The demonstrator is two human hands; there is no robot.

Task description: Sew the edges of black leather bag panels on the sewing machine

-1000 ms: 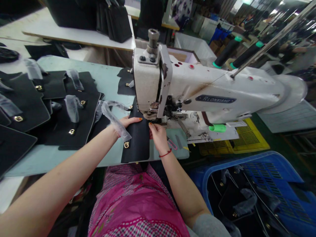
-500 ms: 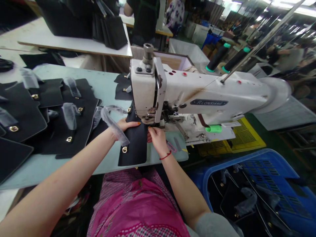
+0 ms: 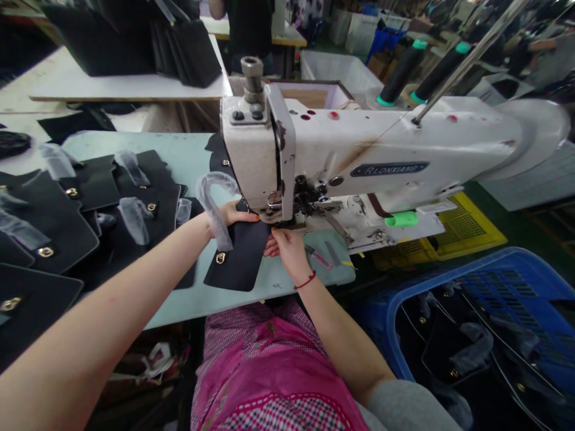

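A black leather bag panel (image 3: 242, 254) lies under the needle end of a white sewing machine (image 3: 251, 155), its near end angled toward the left. A plastic-wrapped handle (image 3: 214, 209) arches up from it, with a gold metal fitting (image 3: 220, 258) at the handle's base. My left hand (image 3: 228, 215) holds the panel's left side, thumb stretched on top near the presser foot; its other fingers are mostly hidden. At the right edge, just in front of the foot, my right hand (image 3: 287, 246) pinches the panel between thumb and fingers. The needle itself is hidden.
Pink-handled thread snips (image 3: 320, 257) lie right of my right hand. More black panels (image 3: 117, 239) with wrapped handles overlap on the left of the pale table (image 3: 269, 288). A blue basket (image 3: 390, 317) of similar pieces stands at right. Black thread cones (image 3: 402, 75) rise behind the machine.
The panel has turned, its near end swinging left. Both hands stay on it beside the presser foot. The camera view has shifted slightly, making the machine appear larger.
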